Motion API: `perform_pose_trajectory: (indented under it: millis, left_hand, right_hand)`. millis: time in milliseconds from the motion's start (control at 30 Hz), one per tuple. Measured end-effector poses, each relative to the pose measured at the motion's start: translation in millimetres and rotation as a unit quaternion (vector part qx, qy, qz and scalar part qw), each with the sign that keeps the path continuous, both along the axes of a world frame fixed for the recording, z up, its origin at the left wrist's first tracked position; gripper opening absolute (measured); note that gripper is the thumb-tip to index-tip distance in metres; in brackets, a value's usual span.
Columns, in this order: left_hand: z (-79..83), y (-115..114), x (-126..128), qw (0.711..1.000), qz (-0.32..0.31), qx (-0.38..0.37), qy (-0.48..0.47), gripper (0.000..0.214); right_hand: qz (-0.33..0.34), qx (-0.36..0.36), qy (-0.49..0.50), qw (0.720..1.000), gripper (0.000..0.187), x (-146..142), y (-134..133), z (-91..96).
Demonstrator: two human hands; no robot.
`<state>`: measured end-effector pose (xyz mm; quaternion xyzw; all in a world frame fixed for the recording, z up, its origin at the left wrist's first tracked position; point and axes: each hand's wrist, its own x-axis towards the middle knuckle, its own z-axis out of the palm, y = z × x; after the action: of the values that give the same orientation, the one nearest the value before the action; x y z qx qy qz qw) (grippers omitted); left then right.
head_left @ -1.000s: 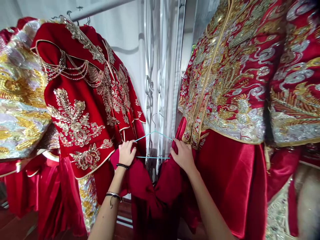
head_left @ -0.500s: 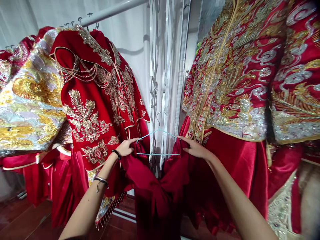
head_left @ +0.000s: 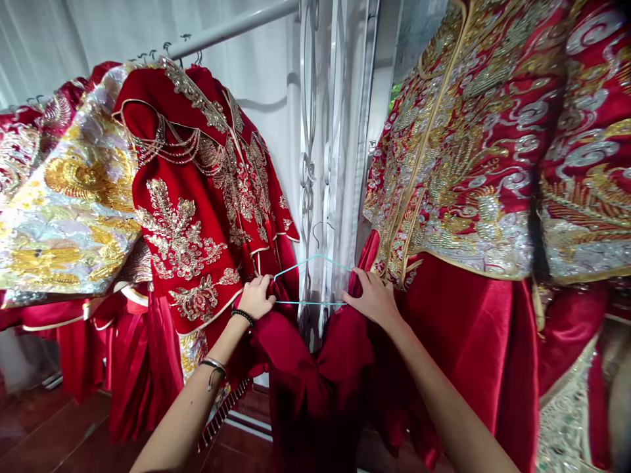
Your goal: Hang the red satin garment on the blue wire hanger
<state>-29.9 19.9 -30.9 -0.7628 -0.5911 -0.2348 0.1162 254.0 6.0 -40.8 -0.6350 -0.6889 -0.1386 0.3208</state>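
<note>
A dark red dress point(head_left: 315, 381) with a twisted front hangs from a thin light-blue clothes hanger point(head_left: 315, 256). My left hand point(head_left: 257, 297) is closed around the dress strap at the hanger's left end. At the opposite end my right hand point(head_left: 372, 297) grips the other strap, fingers curled over the hanger's corner. The hanger's metal hook points up and touches no rail that I can see. Below the hands the dress drops into shadow. Its lower part runs out of view.
On the left, a red jacket with gold embroidery point(head_left: 182, 253) and other garments hang from a white rail point(head_left: 236, 26). Embroidered red-and-gold jackets point(head_left: 458, 171) fill the right side. A white scrolled metal frame point(head_left: 308, 131) stands behind the hanger, before a pale curtain point(head_left: 256, 85).
My fingers have gone from pointing outstretched along the hanger's ends to curling round the straps there. The whole view has shifted slightly, with the racks sitting a little further right.
</note>
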Motion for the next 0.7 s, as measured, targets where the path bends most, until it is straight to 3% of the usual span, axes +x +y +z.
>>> perform_pose_trajectory:
  millis: [167,267,433,533,633,700]
  left_hand:
    - [-7.3,-8.8,3.7,0.995,0.095,0.010,0.015,0.044]
    - [-2.2,-11.1,3.8,0.992,0.122,-0.009,0.005,0.048]
    - [16.4,-10.6,-8.5,0.995,0.068,-0.069,-0.018,0.049]
    - [26.5,-7.8,-18.9,0.995,0.022,-0.092,-0.026,0.051]
    - [32.0,-5.3,-18.3,0.994,0.035,-0.105,0.016,0.047]
    - [32.7,-4.8,-10.4,0.989,0.069,-0.107,0.075,0.044]
  right_hand:
    - [-0.108,0.032,0.016,0.994,0.050,-2.5,-11.4,-6.2]
    - [-0.104,-0.007,0.024,0.994,0.055,-0.2,-15.5,-2.3]
    - [-0.011,-0.097,0.003,0.995,0.053,29.7,-11.0,19.5]
    - [0.119,-0.168,0.050,0.977,0.052,57.6,-2.3,34.7]
    - [0.216,-0.266,0.099,0.934,0.054,74.2,5.0,43.1]
    - [0.206,-0.256,0.080,0.941,0.052,73.0,5.0,41.8]
